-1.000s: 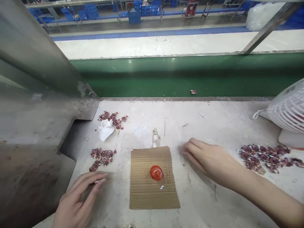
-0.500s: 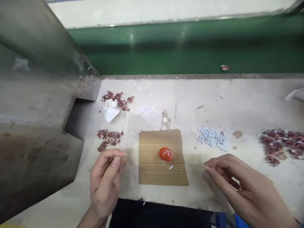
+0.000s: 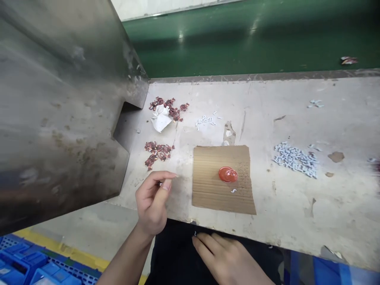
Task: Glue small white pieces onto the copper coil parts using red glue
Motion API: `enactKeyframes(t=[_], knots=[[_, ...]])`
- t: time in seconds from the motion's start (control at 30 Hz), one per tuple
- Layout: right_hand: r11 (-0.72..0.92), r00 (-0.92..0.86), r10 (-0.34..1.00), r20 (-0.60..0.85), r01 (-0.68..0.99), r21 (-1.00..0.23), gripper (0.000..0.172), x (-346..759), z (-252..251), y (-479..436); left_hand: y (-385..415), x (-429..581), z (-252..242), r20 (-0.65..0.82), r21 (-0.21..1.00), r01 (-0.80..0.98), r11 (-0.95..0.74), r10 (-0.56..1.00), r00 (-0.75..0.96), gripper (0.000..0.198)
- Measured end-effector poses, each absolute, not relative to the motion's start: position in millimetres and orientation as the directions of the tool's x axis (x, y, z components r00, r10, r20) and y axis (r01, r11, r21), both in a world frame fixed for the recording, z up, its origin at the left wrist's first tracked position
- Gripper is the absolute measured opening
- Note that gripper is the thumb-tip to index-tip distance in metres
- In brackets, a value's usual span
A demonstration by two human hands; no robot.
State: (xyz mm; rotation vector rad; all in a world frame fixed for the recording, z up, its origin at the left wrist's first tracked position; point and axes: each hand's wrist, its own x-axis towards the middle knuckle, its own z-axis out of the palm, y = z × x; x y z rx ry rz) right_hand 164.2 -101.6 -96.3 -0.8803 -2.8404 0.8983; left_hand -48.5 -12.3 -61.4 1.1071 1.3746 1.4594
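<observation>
A: Hands first. Where is the left hand (image 3: pixel 154 202)?

B: It hovers over the near edge of the bench (image 3: pixel 297 206), just left of the cardboard sheet (image 3: pixel 208 190). Thumb and forefinger are pinched nearly together on a tiny white piece (image 3: pixel 160 184); only a speck of it shows.

A: And the right hand (image 3: pixel 228 259)?

B: Below the bench edge, resting on dark cloth, fingers stretched out flat and holding nothing.

A: What lies on the cardboard?

B: A glossy red blob (image 3: pixel 228 174) near its right side, and one small white clip (image 3: pixel 233 190) just below it.

A: Around it?

B: To the right, well apart, there is a heap of white clips (image 3: pixel 295 158). To the left, near the pinching fingers, is a cluster of dark red bits (image 3: pixel 157 150). Farther back, a crumpled white scrap (image 3: pixel 160 118) sits among more of them.

A: Beyond that?

B: A worn metal housing (image 3: pixel 59 111) fills the left, and a green belt (image 3: pixel 252 39) runs along the bench's far edge.
</observation>
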Motion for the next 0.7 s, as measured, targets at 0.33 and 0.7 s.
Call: enactKeyframes(t=[0.33,0.7], knots=[[0.716,-0.882,0.358,-0.306,0.470,-0.516,0.026,125.9,-132.8,-96.3,-47.6,-60.0,-60.1,-0.038,0.999,-0.018,0.034,0.964,-0.263,0.018],[0.072,-0.620,0.763,-0.182,0.361,-0.930,0.028,169.2,-80.0,-114.5,-81.5,-62.3,-49.7,-0.105,0.990,-0.110,0.086,0.978,-0.180,0.017]])
